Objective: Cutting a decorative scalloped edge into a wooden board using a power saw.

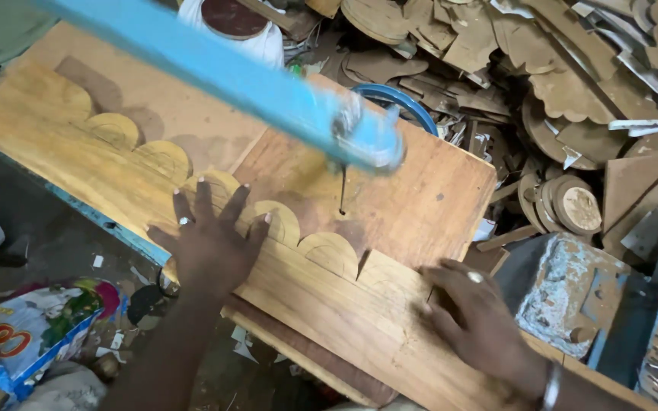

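A long yellowish wooden plank (55, 144) with a scalloped upper edge lies across a brown saw table (428, 202). My left hand (211, 243) presses flat on the plank's middle, fingers spread, a ring on one finger. My right hand (481, 320) rests flat on the plank's lower right part, with a ring and a metal bangle at the wrist. A thin vertical saw blade (342, 190) stands just past the scalloped edge, hanging from a blue machine arm (222, 72) that crosses the view diagonally.
Heaps of cut wooden offcuts and round carved pieces (573, 205) fill the right and top. A grey metal block (565, 289) sits at the right. A colourful printed sack (24, 339) lies on the dusty floor at lower left. A white container (234, 27) stands at the top.
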